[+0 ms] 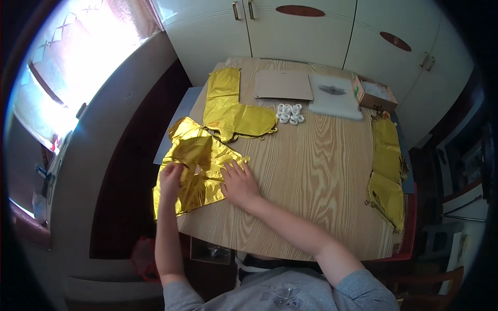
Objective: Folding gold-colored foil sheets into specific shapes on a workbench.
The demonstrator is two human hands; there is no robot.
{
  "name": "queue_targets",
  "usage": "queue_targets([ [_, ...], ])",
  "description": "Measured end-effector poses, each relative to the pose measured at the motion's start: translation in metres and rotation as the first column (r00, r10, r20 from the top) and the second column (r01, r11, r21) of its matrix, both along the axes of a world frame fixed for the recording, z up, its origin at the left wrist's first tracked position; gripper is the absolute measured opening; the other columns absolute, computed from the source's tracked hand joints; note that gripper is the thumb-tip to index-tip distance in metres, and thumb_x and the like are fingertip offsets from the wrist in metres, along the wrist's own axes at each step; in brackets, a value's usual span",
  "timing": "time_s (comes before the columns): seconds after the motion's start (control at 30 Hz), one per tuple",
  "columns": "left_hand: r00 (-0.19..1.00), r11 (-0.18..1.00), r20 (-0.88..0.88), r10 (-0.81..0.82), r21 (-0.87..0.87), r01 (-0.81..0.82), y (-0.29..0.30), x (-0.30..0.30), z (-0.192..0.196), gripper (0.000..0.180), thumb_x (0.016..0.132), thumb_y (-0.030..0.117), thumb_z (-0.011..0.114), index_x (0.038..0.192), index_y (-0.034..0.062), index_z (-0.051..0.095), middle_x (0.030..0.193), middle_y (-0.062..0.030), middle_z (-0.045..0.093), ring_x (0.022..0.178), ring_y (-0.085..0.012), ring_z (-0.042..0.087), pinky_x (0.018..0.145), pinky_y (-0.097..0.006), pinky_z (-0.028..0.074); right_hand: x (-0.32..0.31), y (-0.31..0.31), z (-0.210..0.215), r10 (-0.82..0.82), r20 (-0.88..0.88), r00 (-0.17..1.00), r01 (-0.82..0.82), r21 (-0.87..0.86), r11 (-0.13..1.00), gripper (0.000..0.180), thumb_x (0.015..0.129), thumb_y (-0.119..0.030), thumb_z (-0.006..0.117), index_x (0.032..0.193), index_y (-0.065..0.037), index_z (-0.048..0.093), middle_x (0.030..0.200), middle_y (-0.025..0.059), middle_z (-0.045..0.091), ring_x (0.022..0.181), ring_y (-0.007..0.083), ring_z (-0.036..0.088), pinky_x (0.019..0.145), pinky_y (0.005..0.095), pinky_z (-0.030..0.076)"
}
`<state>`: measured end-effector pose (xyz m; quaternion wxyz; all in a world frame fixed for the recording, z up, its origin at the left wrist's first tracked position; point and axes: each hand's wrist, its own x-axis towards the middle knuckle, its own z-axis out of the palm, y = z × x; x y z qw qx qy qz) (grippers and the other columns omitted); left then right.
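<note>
A crumpled, shiny gold foil balloon (207, 181), flat with no air in it, lies over the near left part of the table. My left hand (171, 179) is closed on a raised fold of it, fingers pinched together. Flat on its right edge rests my right hand (239, 185), fingers spread and pressing on the foil and tabletop. Just beyond, a second flat gold foil balloon (223, 106), L-shaped with small tabs along its rim, touches the first one.
Several small white ribbon rolls (289, 114) sit mid-table. Behind them are a grey-brown cardboard sheet (282, 85), a whitish translucent packet (334, 98) and an open cardboard box (374, 96). More folded gold foil (386, 168) lies along the wooden table's (316, 207) right edge.
</note>
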<state>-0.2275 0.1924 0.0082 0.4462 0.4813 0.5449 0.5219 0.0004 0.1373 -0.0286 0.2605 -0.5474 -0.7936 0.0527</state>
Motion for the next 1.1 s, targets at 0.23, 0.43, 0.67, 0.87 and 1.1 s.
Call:
queue_targets([
  [0.23, 0.977, 0.994, 0.184, 0.108, -0.002, -0.109, 0.046, -0.109, 0.042, 0.021, 0.097, 0.024, 0.055, 0.100, 0.0059, 0.064, 0.089, -0.0008, 0.064, 0.077, -0.0112, 0.060, 0.067, -0.027, 0.049, -0.002, 0.001, -0.003, -0.021, 0.021, 1.000, 0.021, 0.003, 1.000, 0.047, 0.089, -0.030, 0.052, 0.127, -0.003, 0.055, 0.139, 0.0132, 0.049, 0.135, 0.0288, 0.037, 0.114, 0.0492, 0.022],
  [0.43, 0.873, 0.994, 0.487, 0.013, 0.085, -0.063, 0.056, -0.176, 0.091, 0.034, 0.100, 0.024, 0.046, 0.123, 0.0017, 0.056, 0.119, -0.0122, 0.062, 0.107, -0.0259, 0.062, 0.092, -0.040, 0.052, -0.001, 0.000, -0.001, -0.026, 0.023, 0.999, 0.026, -0.004, 1.000, 0.047, 0.089, -0.031, 0.051, 0.127, -0.004, 0.055, 0.139, 0.0127, 0.049, 0.135, 0.0286, 0.037, 0.114, 0.0497, 0.022],
  [0.67, 0.919, 0.968, 0.367, -0.145, 0.244, 0.056, 0.045, -0.154, 0.142, 0.041, 0.101, 0.029, 0.048, 0.131, 0.0008, 0.048, 0.122, -0.0118, 0.059, 0.110, -0.0252, 0.059, 0.095, -0.040, 0.050, 0.002, 0.001, -0.002, -0.039, 0.049, 0.998, 0.039, -0.006, 0.999, 0.050, 0.089, -0.032, 0.052, 0.129, -0.004, 0.054, 0.140, 0.0122, 0.049, 0.135, 0.0284, 0.038, 0.115, 0.0474, 0.021],
  [0.87, 0.935, 0.933, 0.286, -0.212, 0.343, 0.107, 0.006, -0.072, 0.107, 0.064, 0.094, 0.025, 0.060, 0.145, 0.0035, 0.027, 0.125, -0.0120, 0.057, 0.110, -0.0207, 0.058, 0.094, -0.034, 0.049, 0.002, 0.002, 0.000, -0.017, 0.023, 1.000, 0.018, -0.029, 0.999, 0.050, 0.087, -0.032, 0.054, 0.129, -0.004, 0.054, 0.139, 0.0122, 0.049, 0.135, 0.0283, 0.038, 0.115, 0.0477, 0.023],
  [1.1, 0.808, 0.953, -0.506, 0.301, 0.181, -0.242, 0.021, -0.097, 0.055, 0.010, 0.085, 0.006, 0.064, 0.089, -0.0020, 0.067, 0.073, 0.0027, 0.060, 0.063, -0.0032, 0.050, 0.057, -0.021, 0.039, 0.006, 0.004, -0.002, -0.019, 0.030, 0.999, 0.020, -0.043, 0.999, 0.051, 0.088, -0.033, 0.054, 0.130, -0.004, 0.054, 0.140, 0.0121, 0.048, 0.135, 0.0281, 0.037, 0.115, 0.0476, 0.020],
])
